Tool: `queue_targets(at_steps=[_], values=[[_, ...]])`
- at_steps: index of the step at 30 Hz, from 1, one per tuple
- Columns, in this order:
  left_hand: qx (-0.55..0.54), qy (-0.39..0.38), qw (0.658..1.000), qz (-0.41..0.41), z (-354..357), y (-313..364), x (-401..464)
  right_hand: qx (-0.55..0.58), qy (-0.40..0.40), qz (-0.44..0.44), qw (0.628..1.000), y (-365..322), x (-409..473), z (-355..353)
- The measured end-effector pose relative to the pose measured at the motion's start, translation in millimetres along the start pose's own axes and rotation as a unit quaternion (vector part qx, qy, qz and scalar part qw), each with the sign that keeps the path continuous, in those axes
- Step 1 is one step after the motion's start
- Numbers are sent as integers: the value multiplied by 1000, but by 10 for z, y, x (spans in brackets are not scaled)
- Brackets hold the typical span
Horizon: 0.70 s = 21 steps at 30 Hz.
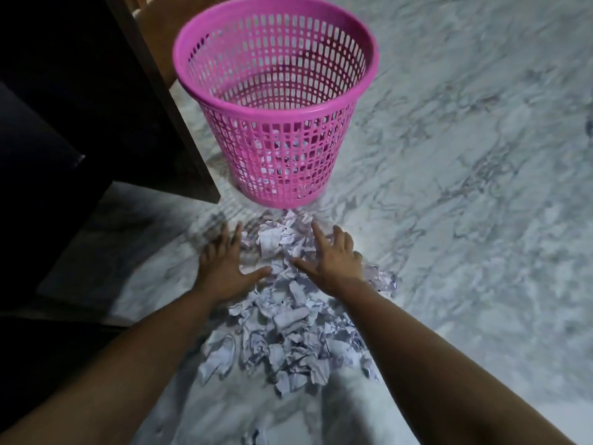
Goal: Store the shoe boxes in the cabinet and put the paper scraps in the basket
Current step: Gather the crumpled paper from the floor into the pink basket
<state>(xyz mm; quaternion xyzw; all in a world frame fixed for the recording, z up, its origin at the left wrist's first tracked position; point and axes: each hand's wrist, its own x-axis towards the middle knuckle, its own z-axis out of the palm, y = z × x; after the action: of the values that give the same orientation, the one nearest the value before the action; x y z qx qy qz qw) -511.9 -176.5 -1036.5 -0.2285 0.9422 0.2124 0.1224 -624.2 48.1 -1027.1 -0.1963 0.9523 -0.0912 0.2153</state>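
Two bare forearms enter from the bottom corners of the frame and converge toward its middle. Between them, at lower centre, lies a heap of crumpled paper scraps (pixel 288 326): white and pale lilac pieces, creased and balled, some with faint dark marks, strewn in a rough strip running up the frame on the floor. A few stray bits sit at the very bottom edge.

Higher up, the left hand (pixel 223 268) is spread flat, palm down, fingers splayed, at the left edge of the heap's far end, its thumb pointing in toward the paper. The right hand (pixel 333 264) mirrors it on the right side, also splayed and empty, resting on or just over the scraps; whether it presses on them cannot be told. Neither hand has closed on anything; the far clump of scraps sits between the two.

The marble floor (pixel 465 203) is smooth, grey-white stone with darker veining, filling the right side of the frame.

Just beyond the scraps, at upper centre, stands a pink plastic basket (pixel 276 101), upright, round and tapered, its wall a lattice of small slots under a solid rim. Some paper shows through the lower mesh.

At the upper left is a dark wooden cabinet (pixel 96 101), its corner close beside the basket.
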Motion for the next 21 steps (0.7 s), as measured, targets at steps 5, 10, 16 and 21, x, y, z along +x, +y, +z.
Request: queue_targets(at_steps=[5, 10, 16, 21], values=[[62, 10, 990, 123, 198, 344, 24, -62, 23, -56, 996, -76, 11, 121], [100, 13, 978, 183, 260, 435, -24, -26, 41, -76, 996, -1, -84, 118], [75, 41, 981, 172, 74, 491, -83, 85, 91, -67, 990, 122, -183, 0], [18, 68, 983, 167, -155, 637, -167, 184, 162, -97, 965, 183, -334, -210]])
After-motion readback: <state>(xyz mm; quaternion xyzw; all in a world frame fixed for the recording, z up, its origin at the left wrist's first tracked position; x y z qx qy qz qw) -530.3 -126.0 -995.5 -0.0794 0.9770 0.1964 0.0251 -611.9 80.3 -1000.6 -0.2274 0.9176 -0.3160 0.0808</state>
